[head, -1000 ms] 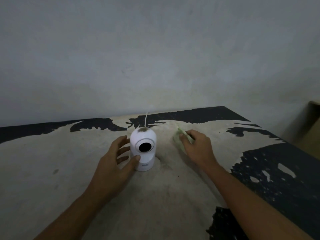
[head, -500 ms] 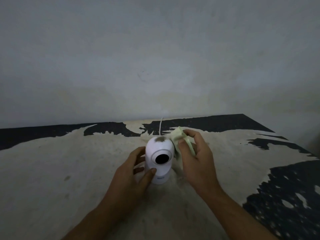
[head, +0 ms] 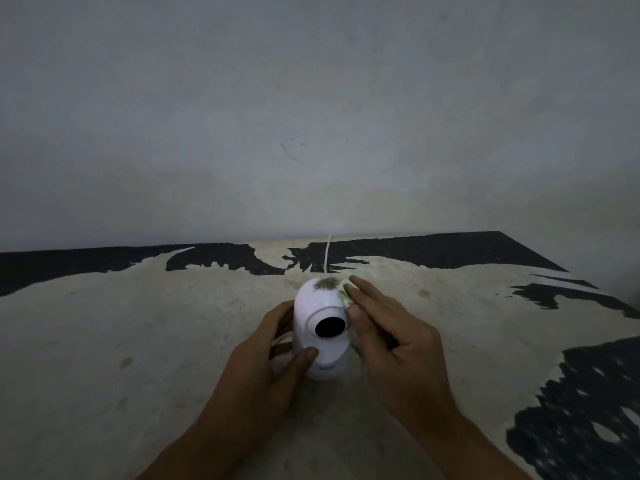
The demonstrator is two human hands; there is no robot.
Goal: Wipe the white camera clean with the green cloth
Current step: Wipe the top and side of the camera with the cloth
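Note:
The white camera [head: 313, 308] stands upright on the worn table, its black lens facing me and a brown dirt patch on its top. My left hand [head: 263, 368] grips its lower body from the left, thumb across the front of the base. My right hand [head: 388, 337] presses the green cloth [head: 346, 292] against the camera's upper right side. Most of the cloth is hidden under my fingers. A white cable [head: 327, 252] runs from behind the camera toward the wall.
The table [head: 138, 341] has a beige peeling surface with black patches along the back edge and at the right. A plain grey wall [head: 311, 116] stands right behind it. The table's right corner lies at the far right.
My right hand has brought the cloth from beside the camera onto its upper right side. My left hand keeps its hold on the base.

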